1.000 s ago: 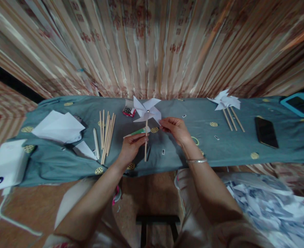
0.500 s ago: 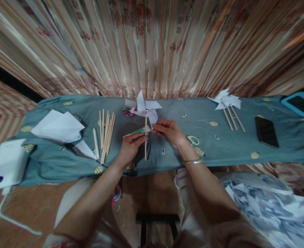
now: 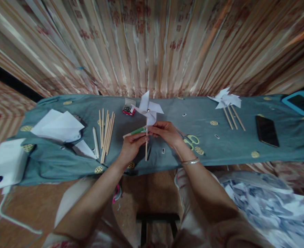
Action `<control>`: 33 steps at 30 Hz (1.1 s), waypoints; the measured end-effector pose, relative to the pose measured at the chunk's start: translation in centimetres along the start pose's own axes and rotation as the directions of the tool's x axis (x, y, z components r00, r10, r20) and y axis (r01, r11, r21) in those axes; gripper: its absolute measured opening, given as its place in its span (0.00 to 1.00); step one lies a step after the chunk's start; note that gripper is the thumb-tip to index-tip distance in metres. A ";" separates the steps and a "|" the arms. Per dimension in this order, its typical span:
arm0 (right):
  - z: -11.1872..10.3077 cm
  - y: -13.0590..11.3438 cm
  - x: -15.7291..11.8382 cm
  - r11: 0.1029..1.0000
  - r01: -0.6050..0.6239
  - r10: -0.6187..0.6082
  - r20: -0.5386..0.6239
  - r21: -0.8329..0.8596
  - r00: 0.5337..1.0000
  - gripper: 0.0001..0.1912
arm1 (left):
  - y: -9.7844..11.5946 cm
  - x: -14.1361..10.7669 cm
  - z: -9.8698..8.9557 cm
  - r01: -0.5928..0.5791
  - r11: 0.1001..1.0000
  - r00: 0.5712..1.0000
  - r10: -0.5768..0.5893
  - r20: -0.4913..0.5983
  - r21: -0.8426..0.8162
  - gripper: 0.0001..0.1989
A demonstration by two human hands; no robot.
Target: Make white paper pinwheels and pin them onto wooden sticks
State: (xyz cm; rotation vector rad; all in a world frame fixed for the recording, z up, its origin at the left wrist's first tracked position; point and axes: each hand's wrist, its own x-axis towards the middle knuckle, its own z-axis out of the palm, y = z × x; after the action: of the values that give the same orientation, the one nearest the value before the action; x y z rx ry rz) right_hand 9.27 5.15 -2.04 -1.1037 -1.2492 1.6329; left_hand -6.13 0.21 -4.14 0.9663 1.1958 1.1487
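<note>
A white paper pinwheel [image 3: 153,107] with a pin at its centre stands upright on a wooden stick [image 3: 146,151]. My left hand [image 3: 132,146] pinches the stick below the blades. My right hand [image 3: 164,132] has its fingertips closed at the same stick, just under the lowest blade. A green and white flat item [image 3: 136,132] lies behind my left fingers. Beyond it sits a small red box of pins [image 3: 128,109]. Green-handled scissors [image 3: 193,139] rest beside my right wrist, partly covered by it.
Several wooden sticks [image 3: 107,134], a white pen-like tool [image 3: 95,141] and folded paper [image 3: 56,125] lie left. Finished pinwheels [image 3: 226,100], a black phone [image 3: 267,131] and a blue-framed device [image 3: 300,103] lie right. A bag of paper scraps [image 3: 270,206] sits lower right.
The pinwheel's blades have turned. My right hand has moved left, from a blade tip to the stick, and more of the scissors shows.
</note>
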 end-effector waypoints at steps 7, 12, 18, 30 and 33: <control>-0.1 0.1 -0.2 0.984 0.099 -0.093 0.045 -0.145 0.995 0.23 | -0.1 0.0 -0.1 0.018 0.999 1.000 -0.018 0.013 -0.026 0.16; -1.3 -0.9 -0.7 0.984 0.107 -0.105 0.019 -0.140 0.994 0.27 | -0.1 -0.1 -0.2 0.074 0.990 0.997 -0.077 -0.025 -0.117 0.17; -3.6 -2.0 -0.5 0.989 0.146 -0.149 -0.242 -0.029 0.959 0.25 | -0.3 -0.6 -0.3 0.149 0.965 0.985 -0.163 -0.049 -0.218 0.21; -3.4 -1.4 -0.7 0.979 0.197 -0.202 -0.227 -0.042 0.953 0.24 | 1.6 -3.8 -3.5 0.282 0.957 0.957 -0.286 -0.048 -0.070 0.24; -3.4 -0.6 -0.3 0.972 0.214 -0.231 -0.239 -0.093 0.943 0.23 | 1.2 -4.0 -4.0 0.308 0.951 0.951 -0.308 -0.019 -0.032 0.23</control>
State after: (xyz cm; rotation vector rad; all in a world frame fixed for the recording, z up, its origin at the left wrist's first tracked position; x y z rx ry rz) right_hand 12.61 5.97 -1.82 -1.1242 -1.2197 1.2504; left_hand -10.20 -3.66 -2.84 0.7144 1.2944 0.9267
